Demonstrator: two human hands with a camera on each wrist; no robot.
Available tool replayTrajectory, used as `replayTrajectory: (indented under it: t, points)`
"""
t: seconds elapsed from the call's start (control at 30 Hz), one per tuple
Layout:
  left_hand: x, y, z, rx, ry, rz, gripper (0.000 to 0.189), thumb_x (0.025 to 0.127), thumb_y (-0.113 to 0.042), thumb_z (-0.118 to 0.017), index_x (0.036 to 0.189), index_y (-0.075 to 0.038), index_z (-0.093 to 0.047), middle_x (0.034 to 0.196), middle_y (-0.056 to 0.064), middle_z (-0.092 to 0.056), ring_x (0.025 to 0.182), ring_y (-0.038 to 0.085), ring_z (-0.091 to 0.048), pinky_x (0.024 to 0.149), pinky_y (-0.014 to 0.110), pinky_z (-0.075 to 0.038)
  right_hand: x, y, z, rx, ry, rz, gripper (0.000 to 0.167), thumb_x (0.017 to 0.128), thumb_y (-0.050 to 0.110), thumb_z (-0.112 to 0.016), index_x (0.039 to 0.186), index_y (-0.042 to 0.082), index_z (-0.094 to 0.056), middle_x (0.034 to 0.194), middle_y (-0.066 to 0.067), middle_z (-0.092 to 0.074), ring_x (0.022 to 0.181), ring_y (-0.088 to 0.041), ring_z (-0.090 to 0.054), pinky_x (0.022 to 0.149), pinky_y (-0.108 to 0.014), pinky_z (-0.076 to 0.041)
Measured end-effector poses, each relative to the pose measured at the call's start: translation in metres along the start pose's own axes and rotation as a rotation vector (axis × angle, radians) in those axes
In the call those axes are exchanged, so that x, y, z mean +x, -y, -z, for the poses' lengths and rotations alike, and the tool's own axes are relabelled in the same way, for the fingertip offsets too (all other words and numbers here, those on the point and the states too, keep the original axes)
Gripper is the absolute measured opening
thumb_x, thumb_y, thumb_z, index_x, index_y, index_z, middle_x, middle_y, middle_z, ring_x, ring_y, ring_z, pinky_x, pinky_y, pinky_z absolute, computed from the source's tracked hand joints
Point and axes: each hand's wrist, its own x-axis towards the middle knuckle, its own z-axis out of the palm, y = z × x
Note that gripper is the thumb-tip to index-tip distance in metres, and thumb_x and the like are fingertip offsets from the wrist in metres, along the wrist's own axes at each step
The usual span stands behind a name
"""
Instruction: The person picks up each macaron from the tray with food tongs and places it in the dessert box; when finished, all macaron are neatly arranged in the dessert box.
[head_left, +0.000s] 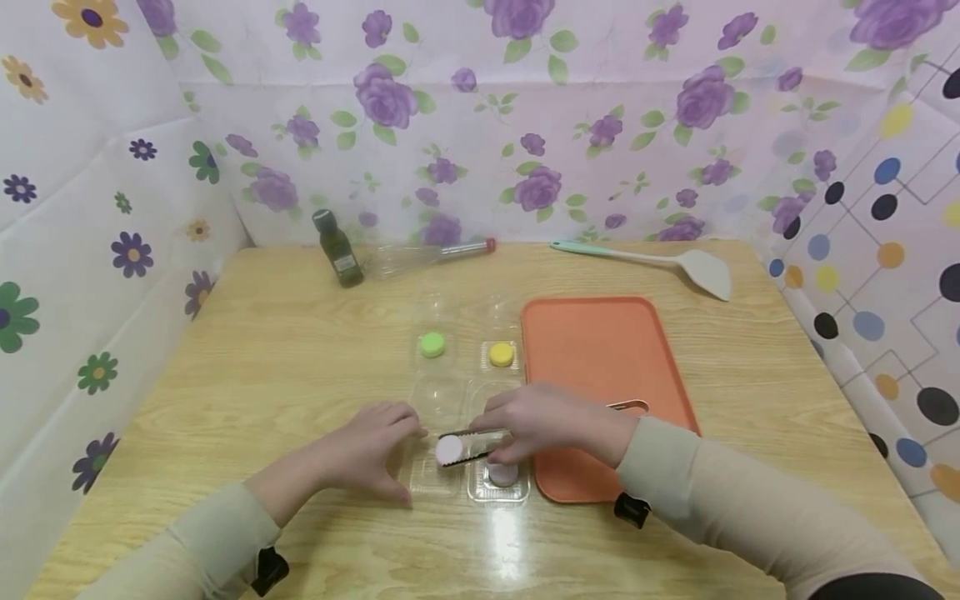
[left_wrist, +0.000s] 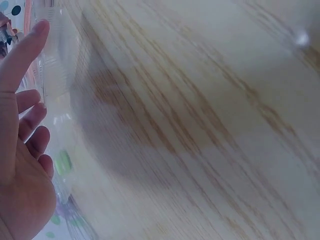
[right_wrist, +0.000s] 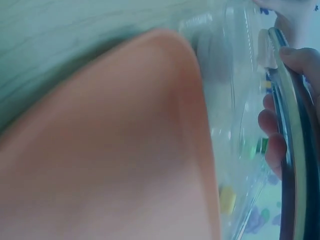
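My right hand holds metal tongs, whose looped end sticks out behind the wrist. Between the serrated tips sits a pale pinkish-white macaron, over the near left part of a clear plastic container. My left hand curves beside the container's left edge, thumb and fingers spread apart, holding nothing. Inside the container are a green macaron, a yellow macaron and a pale macaron, this last one just below the right fingers. The right wrist view shows the tongs along the palm.
An orange tray lies right of the container, partly under my right forearm. Along the back are a dark bottle, a whisk and a white spatula with a green handle. Patterned cloth hangs behind the table.
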Motion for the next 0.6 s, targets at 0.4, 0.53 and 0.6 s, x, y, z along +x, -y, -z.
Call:
replayTrajectory:
  t: [0.4, 0.53, 0.6]
  points:
    - [0.002, 0.001, -0.002, -0.010, -0.001, 0.000, 0.074, 0.056, -0.048, -0.084, 0.113, -0.010, -0.055, 0.111, -0.006, -0.045, 0.105, 0.016, -0.042, 0.094, 0.042, -0.036, 0.017, 0.014, -0.004, -0.060, 0.111, -0.067, 0.039, 0.083, 0.039, -0.068, 0.115, 0.017, -0.066, 0.090, 0.003, -0.056, 0.064, -0.004, -0.049, 0.052, -0.015, -0.042]
    - [0.003, 0.001, -0.002, -0.007, 0.000, -0.002, 0.075, 0.056, -0.049, -0.084, 0.114, -0.010, -0.055, 0.111, -0.005, -0.045, 0.105, 0.016, -0.042, 0.093, 0.041, -0.037, 0.020, 0.016, -0.005, -0.086, 0.115, -0.061, 0.035, 0.082, 0.038, -0.069, 0.110, 0.018, -0.067, 0.084, 0.005, -0.053, 0.061, -0.003, -0.044, 0.050, -0.015, -0.038]
    - [0.003, 0.001, -0.002, -0.007, -0.002, -0.007, 0.076, 0.056, -0.049, -0.084, 0.114, -0.010, -0.055, 0.111, -0.006, -0.045, 0.104, 0.016, -0.042, 0.093, 0.042, -0.036, 0.021, 0.016, -0.005, -0.094, 0.124, -0.066, 0.034, 0.082, 0.039, -0.069, 0.109, 0.019, -0.067, 0.083, 0.006, -0.051, 0.060, -0.003, -0.043, 0.050, -0.014, -0.037]
